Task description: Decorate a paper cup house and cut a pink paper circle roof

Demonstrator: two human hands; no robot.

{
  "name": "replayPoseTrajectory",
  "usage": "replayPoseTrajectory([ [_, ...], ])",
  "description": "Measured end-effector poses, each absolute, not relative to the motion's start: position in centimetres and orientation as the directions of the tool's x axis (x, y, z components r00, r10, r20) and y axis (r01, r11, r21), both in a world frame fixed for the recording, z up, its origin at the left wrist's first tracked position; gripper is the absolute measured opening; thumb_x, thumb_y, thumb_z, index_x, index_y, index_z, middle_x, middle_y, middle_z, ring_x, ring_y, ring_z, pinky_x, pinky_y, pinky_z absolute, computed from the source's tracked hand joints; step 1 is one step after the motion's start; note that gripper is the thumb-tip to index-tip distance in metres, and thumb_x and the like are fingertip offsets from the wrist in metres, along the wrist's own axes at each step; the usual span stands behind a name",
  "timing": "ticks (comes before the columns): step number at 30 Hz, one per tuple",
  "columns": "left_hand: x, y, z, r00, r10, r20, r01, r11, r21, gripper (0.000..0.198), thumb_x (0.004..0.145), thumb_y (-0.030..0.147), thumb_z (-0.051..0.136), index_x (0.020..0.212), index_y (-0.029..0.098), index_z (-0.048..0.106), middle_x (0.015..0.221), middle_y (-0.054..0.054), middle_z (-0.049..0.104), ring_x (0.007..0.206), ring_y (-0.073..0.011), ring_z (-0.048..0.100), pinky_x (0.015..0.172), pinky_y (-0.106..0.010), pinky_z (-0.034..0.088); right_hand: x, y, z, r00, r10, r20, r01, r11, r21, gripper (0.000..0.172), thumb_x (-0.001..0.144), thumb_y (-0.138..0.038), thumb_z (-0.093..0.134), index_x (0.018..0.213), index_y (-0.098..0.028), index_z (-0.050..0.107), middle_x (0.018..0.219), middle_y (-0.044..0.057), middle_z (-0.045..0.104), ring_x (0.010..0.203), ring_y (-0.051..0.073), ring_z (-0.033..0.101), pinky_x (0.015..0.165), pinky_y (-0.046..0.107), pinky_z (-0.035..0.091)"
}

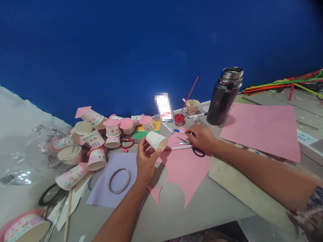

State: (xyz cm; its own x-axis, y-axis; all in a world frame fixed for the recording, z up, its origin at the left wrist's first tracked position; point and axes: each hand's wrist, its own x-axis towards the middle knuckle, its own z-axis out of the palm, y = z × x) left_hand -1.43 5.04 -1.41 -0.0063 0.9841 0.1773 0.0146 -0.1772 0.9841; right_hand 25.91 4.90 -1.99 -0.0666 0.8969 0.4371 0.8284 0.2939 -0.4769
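My left hand [145,159] is closed round a small white paper cup [156,140] with green marks, held on its side above the table. My right hand [202,137] rests palm down on a pink paper sheet with round holes cut out [185,171], its fingers curled over a blue-capped marker [179,131]. A pair of black-handled scissors [193,147] and a white pen [180,147] lie just under that hand.
Several decorated paper cups with pink lids [96,134] are heaped at the left. A tape ring [119,180] lies on lilac paper. A red paint pot [179,119], a brush cup [192,107], a dark steel flask [225,95], a large pink sheet [263,129] and coloured sticks [285,84] stand beyond.
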Motion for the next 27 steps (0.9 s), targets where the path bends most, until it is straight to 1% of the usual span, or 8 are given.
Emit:
replayPoseTrajectory([
  [4,-1.5,5.3,-1.4,-0.052,0.983,0.174,0.002,-0.174,0.985,0.076,0.071,0.030,0.086,0.139,0.025,0.052,0.140,-0.013,0.061,0.116,-0.0258,0.068,0.092,-0.036,0.057,25.7,4.6,-2.1,-0.219,0.877,0.428,0.856,0.383,-0.347,0.016,0.092,-0.020,0.060,0.092,-0.019,0.076,0.089,0.008,0.079,0.086,0.025,0.069,0.073,0.033,0.041],
  [8,-1.4,5.7,-1.8,-0.099,0.977,0.188,-0.026,-0.191,0.981,0.076,0.069,0.026,0.086,0.137,0.025,0.050,0.138,-0.013,0.062,0.117,-0.0247,0.067,0.092,-0.034,0.056,25.9,4.5,-2.1,-0.299,0.852,0.430,0.870,0.428,-0.244,0.019,0.097,-0.021,0.057,0.092,-0.018,0.075,0.089,0.010,0.077,0.085,0.025,0.068,0.071,0.033,0.039],
  [11,-1.1,5.6,-2.2,-0.099,0.981,0.170,-0.068,-0.177,0.982,0.077,0.068,0.026,0.086,0.135,0.024,0.049,0.135,-0.012,0.062,0.116,-0.0240,0.066,0.094,-0.035,0.054,26.1,4.4,-2.1,-0.338,0.830,0.443,0.867,0.458,-0.195,0.023,0.101,-0.023,0.053,0.092,-0.018,0.074,0.087,0.011,0.076,0.084,0.025,0.067,0.072,0.034,0.041],
  [14,-0.7,5.0,-2.5,-0.071,0.987,0.144,-0.114,-0.152,0.982,0.075,0.071,0.031,0.086,0.135,0.024,0.048,0.128,-0.011,0.064,0.111,-0.0226,0.066,0.094,-0.036,0.053,26.2,4.2,-2.1,-0.376,0.801,0.467,0.849,0.499,-0.173,0.028,0.105,-0.026,0.050,0.094,-0.017,0.074,0.085,0.011,0.075,0.082,0.025,0.065,0.073,0.035,0.043],
  [18,-0.4,3.9,-2.4,-0.038,0.993,0.115,-0.177,-0.120,0.977,0.068,0.079,0.037,0.082,0.136,0.026,0.048,0.131,-0.011,0.063,0.114,-0.0220,0.064,0.099,-0.037,0.052,25.9,3.7,-2.2,-0.492,0.729,0.477,0.753,0.631,-0.188,0.026,0.102,-0.039,0.060,0.100,-0.018,0.075,0.093,0.011,0.075,0.086,0.024,0.064,0.079,0.035,0.049],
  [21,-0.3,3.5,-2.1,0.001,0.996,0.095,-0.200,-0.093,0.975,0.067,0.081,0.041,0.081,0.137,0.026,0.048,0.133,-0.012,0.063,0.120,-0.0235,0.063,0.102,-0.038,0.051,25.6,3.6,-2.6,-0.536,0.695,0.479,0.699,0.684,-0.209,0.025,0.101,-0.040,0.063,0.102,-0.018,0.076,0.096,0.012,0.072,0.088,0.025,0.061,0.080,0.037,0.049],
  [24,-0.4,3.6,-1.9,-0.010,0.996,0.094,-0.218,-0.094,0.972,0.072,0.080,0.047,0.082,0.138,0.025,0.047,0.135,-0.014,0.062,0.125,-0.0268,0.063,0.105,-0.041,0.051,25.3,3.7,-2.9,-0.484,0.738,0.470,0.701,0.649,-0.296,0.021,0.102,-0.034,0.061,0.093,-0.021,0.075,0.095,0.011,0.071,0.087,0.025,0.060,0.079,0.039,0.048],
  [27,-0.6,3.9,-1.8,-0.059,0.993,0.101,-0.196,-0.111,0.974,0.072,0.080,0.053,0.081,0.137,0.024,0.048,0.134,-0.015,0.064,0.124,-0.0292,0.065,0.104,-0.042,0.052,25.3,4.0,-3.1,-0.407,0.773,0.487,0.693,0.608,-0.388,0.017,0.101,-0.031,0.061,0.092,-0.022,0.072,0.099,0.010,0.073,0.091,0.025,0.063,0.085,0.040,0.050],
])
